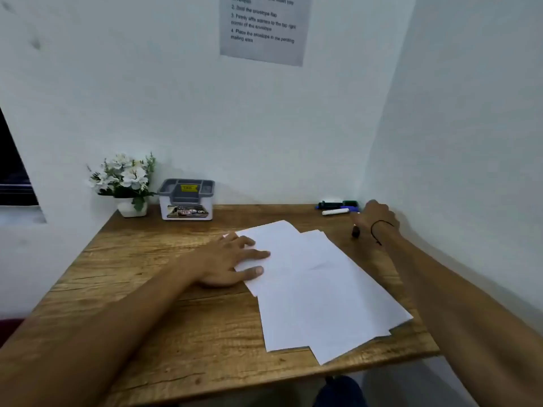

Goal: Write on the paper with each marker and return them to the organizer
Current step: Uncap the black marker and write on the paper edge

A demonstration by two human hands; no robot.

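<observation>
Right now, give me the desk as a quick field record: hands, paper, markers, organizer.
left hand: flat, palm down on the left edge of the paper, holding nothing
right hand: at the far right by the wall, closed on a dark marker
paper: loose white sheets overlapping, mid-desk; no clear writing visible
loose markers: small cluster lying at the far right corner, white, blue and green visible
organizer: far left-centre by the wall, beside the flower pot; no markers seen in it
</observation>
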